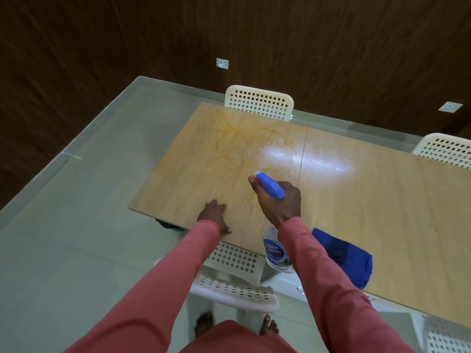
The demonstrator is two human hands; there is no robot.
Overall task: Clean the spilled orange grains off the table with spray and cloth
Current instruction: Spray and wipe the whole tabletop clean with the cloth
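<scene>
Quick count: one wooden table [356, 200]; one spray bottle [274, 247] with a blue head; one blue cloth [344, 258] lying on the table; four white perforated chairs, one at the far side [258, 103], one at the right edge [446, 149], one tucked under the near edge [234, 291], one at the bottom right corner [448, 337]; two wall sockets, one [222, 63] and another [450, 107]; two hands, left hand [214, 217] and right hand [280, 202]; two bare feet [204, 324].

My spray bottle [274, 220] has a blue head; beyond my fingers, orange smears streak the tan table [382, 205]; blue cloth [346, 256] beside my wrist.
</scene>
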